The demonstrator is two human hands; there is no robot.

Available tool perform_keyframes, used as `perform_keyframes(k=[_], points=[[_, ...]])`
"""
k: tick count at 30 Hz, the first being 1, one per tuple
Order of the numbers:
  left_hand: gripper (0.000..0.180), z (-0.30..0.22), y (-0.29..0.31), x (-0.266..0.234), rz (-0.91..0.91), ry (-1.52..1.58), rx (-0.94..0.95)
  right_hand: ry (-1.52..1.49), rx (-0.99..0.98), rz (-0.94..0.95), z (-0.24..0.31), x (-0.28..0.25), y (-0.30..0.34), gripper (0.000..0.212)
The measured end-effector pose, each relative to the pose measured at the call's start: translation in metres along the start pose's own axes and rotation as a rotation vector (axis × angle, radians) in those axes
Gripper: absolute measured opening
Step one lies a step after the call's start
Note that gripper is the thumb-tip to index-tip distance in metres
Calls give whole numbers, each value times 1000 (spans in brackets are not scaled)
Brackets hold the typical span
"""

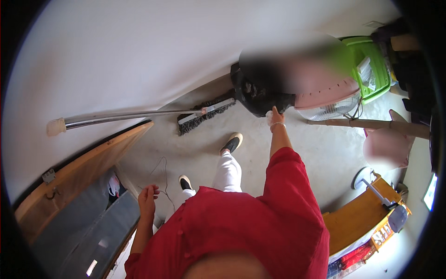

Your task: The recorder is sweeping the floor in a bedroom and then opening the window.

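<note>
My right hand (pixel 277 117) reaches forward, its fingers closed at the near edge of a shiny black plastic bag (pixel 260 95). Something small and whitish shows beside those fingers, too unclear to name. Low on the left, my left hand (pixel 148 194) has its fingers curled in, with a thin dark wire (pixel 165 175) at the fingertips that loops out and hangs down. Next to the bag, a broom (pixel 204 114) with dark bristles lies at the wall's foot. Its metal handle (pixel 125 116) extends left.
A pink basin (pixel 327 95) tops a fan (pixel 332 109) right of the bag, partly blurred. Behind stands a green plastic tub (pixel 378 69). A wooden pole (pixel 371 124) juts in from the right. An open wooden door (pixel 88 174) is at left, a yellow wooden bench (pixel 355 216) at right.
</note>
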State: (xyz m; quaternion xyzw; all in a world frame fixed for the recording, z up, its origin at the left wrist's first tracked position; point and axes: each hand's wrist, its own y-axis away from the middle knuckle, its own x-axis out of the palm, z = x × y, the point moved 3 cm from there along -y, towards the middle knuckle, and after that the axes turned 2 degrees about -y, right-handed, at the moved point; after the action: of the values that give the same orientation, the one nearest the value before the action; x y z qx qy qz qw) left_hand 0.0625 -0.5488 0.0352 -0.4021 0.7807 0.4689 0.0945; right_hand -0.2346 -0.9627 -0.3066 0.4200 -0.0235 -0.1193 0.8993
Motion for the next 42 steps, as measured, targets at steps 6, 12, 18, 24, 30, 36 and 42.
perform_keyframes(k=[6,12,18,24,30,36,42], points=[[27,7,-5,-11,8,87,48,-81,54,-231,-2,-27,52,43],[25,35,-24,-37,89,125,161,113,123,193,3,-40,104,22],[25,60,-47,-76,154,294,325,289,10,525,23,29,285,35],[21,100,-32,-143,52,-46,604,619,-175,935,-48,102,434,41],[20,95,27,-189,-101,265,751,1230,-508,1440,-151,175,528,60],[24,137,63,-215,-352,407,604,1433,-166,1867,-196,203,618,43],[26,208,85,-229,-569,900,390,1609,-327,2018,-251,198,657,44]])
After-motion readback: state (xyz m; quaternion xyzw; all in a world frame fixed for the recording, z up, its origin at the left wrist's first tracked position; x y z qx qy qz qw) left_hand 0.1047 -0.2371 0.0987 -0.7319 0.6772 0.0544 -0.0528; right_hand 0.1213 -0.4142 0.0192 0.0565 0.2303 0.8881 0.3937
